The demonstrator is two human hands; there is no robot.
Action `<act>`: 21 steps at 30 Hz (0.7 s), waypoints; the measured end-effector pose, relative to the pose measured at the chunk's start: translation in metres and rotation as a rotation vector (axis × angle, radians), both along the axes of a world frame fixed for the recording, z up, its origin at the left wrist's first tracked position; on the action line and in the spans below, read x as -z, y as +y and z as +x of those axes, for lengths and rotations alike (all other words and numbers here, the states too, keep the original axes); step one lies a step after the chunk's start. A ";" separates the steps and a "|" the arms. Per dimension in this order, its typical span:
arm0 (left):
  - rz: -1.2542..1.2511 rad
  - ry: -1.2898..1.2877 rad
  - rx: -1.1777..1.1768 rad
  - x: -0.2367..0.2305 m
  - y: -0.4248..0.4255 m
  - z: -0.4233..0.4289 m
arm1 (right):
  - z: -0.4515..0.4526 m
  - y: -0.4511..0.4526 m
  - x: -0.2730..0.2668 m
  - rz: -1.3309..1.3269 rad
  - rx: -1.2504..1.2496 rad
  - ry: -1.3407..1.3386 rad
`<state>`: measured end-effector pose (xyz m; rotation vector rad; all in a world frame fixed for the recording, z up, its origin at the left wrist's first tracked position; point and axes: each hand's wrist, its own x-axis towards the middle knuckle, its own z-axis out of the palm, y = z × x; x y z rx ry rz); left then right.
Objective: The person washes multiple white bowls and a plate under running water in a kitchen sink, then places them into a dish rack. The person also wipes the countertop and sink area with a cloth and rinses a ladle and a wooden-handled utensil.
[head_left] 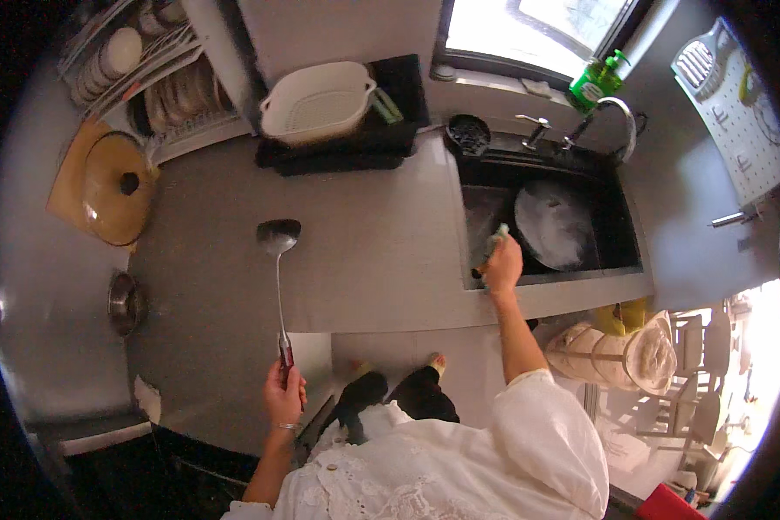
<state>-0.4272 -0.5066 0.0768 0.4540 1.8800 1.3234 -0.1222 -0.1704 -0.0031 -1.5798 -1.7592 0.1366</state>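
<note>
My left hand (285,393) is closed around the dark red handle of a metal wok spatula (279,240), whose blade points away from me above the grey counter (377,260). My right hand (504,263) is over the near left part of the black sink (487,201), its fingers closed on a green and white cloth or sponge (499,235). A small brown and dark piece shows beside those fingers; I cannot tell what it is. Right of this hand, a round pan or lid (554,224) with white suds lies in the sink.
A curved faucet (617,123) and a green soap bottle (597,83) are behind the sink. A white colander basket (318,104) sits on a black mat. At left are a dish rack (182,127), a glass lid (114,188) and a metal bowl (125,302).
</note>
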 end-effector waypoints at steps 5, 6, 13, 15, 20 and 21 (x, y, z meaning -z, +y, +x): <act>0.037 -0.036 0.091 0.008 0.043 0.049 | -0.054 -0.076 -0.009 -0.266 -0.228 -0.290; 0.029 -0.051 0.119 0.009 0.051 0.058 | -0.053 -0.092 -0.010 -0.153 -0.364 -0.294; 0.022 -0.036 0.225 0.019 0.086 0.114 | 0.094 -0.060 0.010 -0.137 -0.180 -0.506; 0.026 -0.007 0.220 0.021 0.091 0.129 | 0.161 -0.031 0.016 -0.255 -0.083 -0.650; -0.002 -0.003 0.220 0.013 0.096 0.161 | 0.285 0.016 0.015 -0.213 0.100 -0.507; -0.059 0.000 0.204 0.010 0.097 0.165 | 0.298 0.027 0.013 -0.218 0.139 -0.488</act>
